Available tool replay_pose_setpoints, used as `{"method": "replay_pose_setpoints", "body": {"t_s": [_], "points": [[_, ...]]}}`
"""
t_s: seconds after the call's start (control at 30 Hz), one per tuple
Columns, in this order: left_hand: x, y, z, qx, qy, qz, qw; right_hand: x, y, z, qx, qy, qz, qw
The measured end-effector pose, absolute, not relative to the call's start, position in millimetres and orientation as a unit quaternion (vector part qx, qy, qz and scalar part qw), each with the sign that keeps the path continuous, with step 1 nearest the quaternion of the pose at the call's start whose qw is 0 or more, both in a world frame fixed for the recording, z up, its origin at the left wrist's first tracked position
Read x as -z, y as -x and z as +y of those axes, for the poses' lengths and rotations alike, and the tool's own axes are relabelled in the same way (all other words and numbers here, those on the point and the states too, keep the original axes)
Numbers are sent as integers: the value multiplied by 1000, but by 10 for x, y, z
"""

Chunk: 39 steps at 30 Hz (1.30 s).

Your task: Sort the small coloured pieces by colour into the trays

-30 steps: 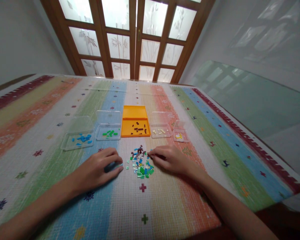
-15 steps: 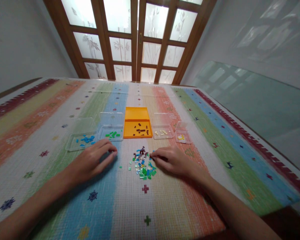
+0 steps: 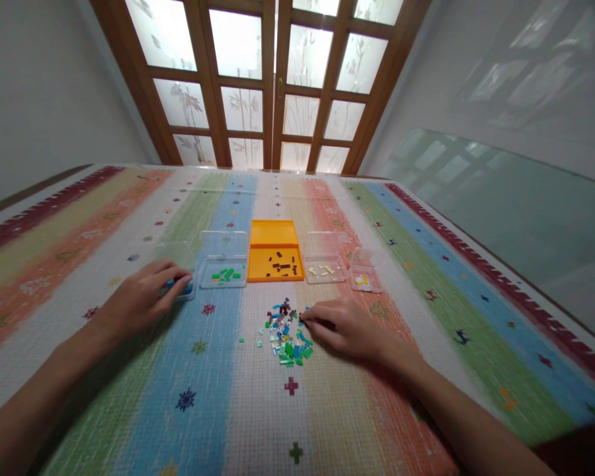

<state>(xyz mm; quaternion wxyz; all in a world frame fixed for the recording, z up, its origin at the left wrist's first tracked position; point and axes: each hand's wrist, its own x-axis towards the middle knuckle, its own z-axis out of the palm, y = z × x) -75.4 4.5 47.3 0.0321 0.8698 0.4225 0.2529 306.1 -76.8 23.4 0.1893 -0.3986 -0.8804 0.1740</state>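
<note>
Clock is centred on the pile. Left hand (image 3: 156,291) at 10, covering most of a clear plastic box (image 3: 193,293) of small blue bricks (image 3: 187,286); its lid is barely visible. Fingers bunched narrow; can't tell from here if they hold anything. Forearm cut off at the lower left.

Between 10 and 11: clear plastic box (image 3: 223,285), lid up, small green bricks (image 3: 227,274) inside. At 12: flat orange plastic case (image 3: 258,264), open, dark brown bricks (image 3: 281,266) scattered in it.

Centre: mixed pile of tiny plastic bricks (image 3: 286,332), green, blue, brown, grey; single pieces hard to separate.

At 1: clear box (image 3: 326,281), cream bricks (image 3: 324,270). Right hand (image 3: 344,327) at 3, fingertips nearly closed at the pile's edge; dark brown bit there, pinched or only touched, can't tell. At 2: smaller clear box (image 3: 364,289), yellow and white bits (image 3: 361,280), too small to count.
</note>
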Motion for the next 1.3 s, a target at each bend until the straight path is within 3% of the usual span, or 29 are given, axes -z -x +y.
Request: {"method": "replay_pose_setpoints", "body": {"t_s": [0.17, 0.33, 0.6, 0.83, 1.3], "points": [[-498, 744, 38, -227, -858, 459, 23, -214, -3064, -775, -172, 399, -881, 188], [-495, 716, -6, -287, -850, 442, -7, -208, -3056, -770, -170, 397, -881, 191], [-345, 260, -263, -318, -884, 332, 88, -200, -3054, -777, -179, 405, -875, 195], [-268, -236, -373, -268, -900, 290, 187, -177, -3040, -771, -164, 398, -881, 198], [-268, -620, -150, -154, -918, 333, 150, -182, -3006, -782, -141, 406, -882, 194]]}}
